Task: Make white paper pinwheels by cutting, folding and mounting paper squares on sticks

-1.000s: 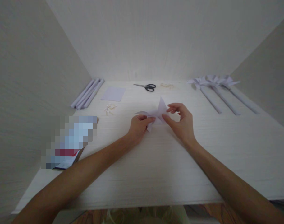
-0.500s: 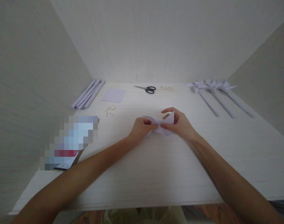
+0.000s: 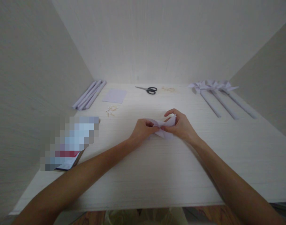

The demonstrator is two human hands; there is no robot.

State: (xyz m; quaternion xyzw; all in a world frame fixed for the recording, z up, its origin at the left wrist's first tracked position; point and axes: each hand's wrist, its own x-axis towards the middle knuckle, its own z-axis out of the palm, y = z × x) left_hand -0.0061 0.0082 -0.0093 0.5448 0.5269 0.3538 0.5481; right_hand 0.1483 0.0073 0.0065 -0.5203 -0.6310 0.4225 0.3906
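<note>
Folded paper (image 3: 163, 127), pale lilac and creased into pointed flaps, sits just above the white table (image 3: 157, 175) near its middle, pinched from both sides by the person's two hands. Nearest the camera, both bare forearms reach in from the lower corners and converge on it. The left hand (image 3: 141, 130) closes its thumb and fingertips on the left flap of the paper, knuckles toward the camera. The right hand (image 3: 180, 125) closes on the right part, its thumb meeting the left thumb at the paper's centre while its index finger arches over the upper edge; a lower flap of the paper pokes out beneath the fingers, touching or almost touching the table. To the left, close to the side wall, lies a blurred-out flat object (image 3: 70, 142) with a red band and a dark edge. Farther back and left of the hands, a few small pale sticks (image 3: 111, 110) lie scattered. Beyond them rests a flat lilac paper sheet (image 3: 114, 95), and beside it, against the left wall, a bundle of rolled paper tubes (image 3: 89, 94) lies side by side. At the back centre lie black-handled scissors (image 3: 147, 89), blades pointing left, with a small heap of pale bits (image 3: 168, 89) just to their right. At the far right, three finished paper pinwheels (image 3: 212, 86) lie in a row, their rolled stems slanting toward the right wall.
</note>
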